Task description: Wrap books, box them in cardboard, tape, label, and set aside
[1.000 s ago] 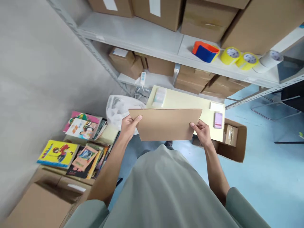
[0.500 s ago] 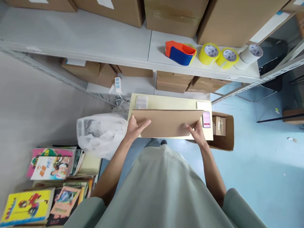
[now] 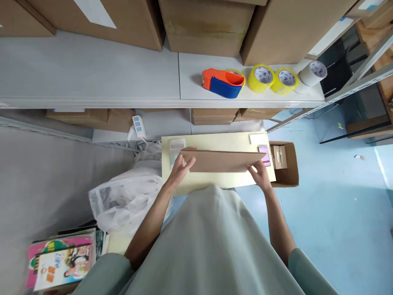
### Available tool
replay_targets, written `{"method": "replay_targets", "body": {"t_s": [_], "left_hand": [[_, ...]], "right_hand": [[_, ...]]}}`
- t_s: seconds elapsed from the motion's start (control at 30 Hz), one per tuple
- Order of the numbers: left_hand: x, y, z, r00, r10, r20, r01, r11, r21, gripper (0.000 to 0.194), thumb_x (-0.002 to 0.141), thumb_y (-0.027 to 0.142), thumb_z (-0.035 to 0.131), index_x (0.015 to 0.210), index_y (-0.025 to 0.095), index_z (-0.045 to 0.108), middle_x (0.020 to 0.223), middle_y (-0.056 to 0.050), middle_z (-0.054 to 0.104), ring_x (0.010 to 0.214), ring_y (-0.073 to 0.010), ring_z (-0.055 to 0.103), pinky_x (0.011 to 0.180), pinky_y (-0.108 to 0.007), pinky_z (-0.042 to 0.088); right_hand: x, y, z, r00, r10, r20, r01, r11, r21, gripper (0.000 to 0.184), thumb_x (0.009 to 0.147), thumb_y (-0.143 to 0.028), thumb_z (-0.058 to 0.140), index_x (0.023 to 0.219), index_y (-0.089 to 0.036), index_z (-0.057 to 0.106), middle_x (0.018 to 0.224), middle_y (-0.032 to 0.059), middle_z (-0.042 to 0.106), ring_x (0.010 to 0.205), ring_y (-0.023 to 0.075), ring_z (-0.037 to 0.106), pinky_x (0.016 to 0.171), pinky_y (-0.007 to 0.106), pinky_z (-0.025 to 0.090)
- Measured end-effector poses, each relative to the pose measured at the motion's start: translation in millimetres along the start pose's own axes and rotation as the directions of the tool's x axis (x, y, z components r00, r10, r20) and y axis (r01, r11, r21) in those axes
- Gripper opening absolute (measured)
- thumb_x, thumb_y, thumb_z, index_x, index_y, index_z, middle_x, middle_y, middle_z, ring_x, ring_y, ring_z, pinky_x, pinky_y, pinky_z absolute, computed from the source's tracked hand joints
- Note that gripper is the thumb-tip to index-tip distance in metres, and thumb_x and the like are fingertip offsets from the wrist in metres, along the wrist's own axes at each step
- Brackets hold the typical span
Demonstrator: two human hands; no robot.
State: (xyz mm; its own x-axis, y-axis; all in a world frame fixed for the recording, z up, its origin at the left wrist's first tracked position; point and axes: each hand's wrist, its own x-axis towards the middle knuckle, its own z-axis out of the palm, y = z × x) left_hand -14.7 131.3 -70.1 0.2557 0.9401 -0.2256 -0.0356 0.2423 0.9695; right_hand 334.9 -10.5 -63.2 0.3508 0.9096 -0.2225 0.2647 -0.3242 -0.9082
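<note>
Cardboard sheet [image 3: 225, 162]'s right between the hands from where I'm standing: left hand [image 3: 181, 168] clamped on one end, right hand [image 3: 259, 174] pinching the other, over the cream table [image 3: 211, 142].

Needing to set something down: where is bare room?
Bare: upper shelf left of the tape dispenser, before the boxes; table strip beyond the held cardboard, between packet and white block. Crowded: the shelf's right end, with tape rolls.

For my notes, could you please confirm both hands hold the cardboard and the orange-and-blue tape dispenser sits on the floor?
Not the floor: the head view shows the dispenser on the shelf. The left hand and right hand hold the cardboard.
</note>
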Motion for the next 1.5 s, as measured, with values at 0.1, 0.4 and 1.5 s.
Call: {"method": "replay_targets", "body": {"t_s": [0.1,0.4,1.5], "left_hand": [[5,-16,-2.6,0.991,-0.061,0.122,0.049,0.994,0.097,0.076,0.091,0.075,0.080,0.150,0.028,0.067,0.167,-0.017,0.061,0.168,-0.0394,0.043,0.141,-0.062,0.029],[-4,-59,47.4,0.975,-0.167,-0.146,0.176,0.983,0.049,0.085,0.091,0.072,0.082,0.159,0.029,0.055,0.176,-0.018,0.050,0.171,-0.0364,0.038,0.139,-0.053,0.034],[-30,-45,111.6,0.873,-0.307,-0.378,0.365,0.927,0.091,0.054,0.077,0.053,0.099,0.120,0.022,0.089,0.125,-0.014,0.086,0.129,-0.0380,0.077,0.121,-0.052,0.056]], "right_hand": [[8,17,7,0.993,0.114,-0.030,-0.115,0.993,-0.027,0.081,0.088,-0.092,0.070,0.135,-0.025,0.063,0.148,0.0200,0.070,0.146,0.0395,0.064,0.127,0.064,0.050],[46,28,-2,0.949,0.282,0.143,-0.293,0.954,0.069,0.126,0.076,-0.100,0.076,0.172,-0.033,0.029,0.187,0.0225,0.023,0.164,0.0424,0.049,0.133,0.061,0.045],[60,48,-44,0.913,0.324,0.249,-0.355,0.930,0.091,0.128,0.087,-0.091,0.072,0.182,-0.035,0.007,0.193,0.0147,0.007,0.174,0.0383,0.033,0.139,0.056,0.036]]}}
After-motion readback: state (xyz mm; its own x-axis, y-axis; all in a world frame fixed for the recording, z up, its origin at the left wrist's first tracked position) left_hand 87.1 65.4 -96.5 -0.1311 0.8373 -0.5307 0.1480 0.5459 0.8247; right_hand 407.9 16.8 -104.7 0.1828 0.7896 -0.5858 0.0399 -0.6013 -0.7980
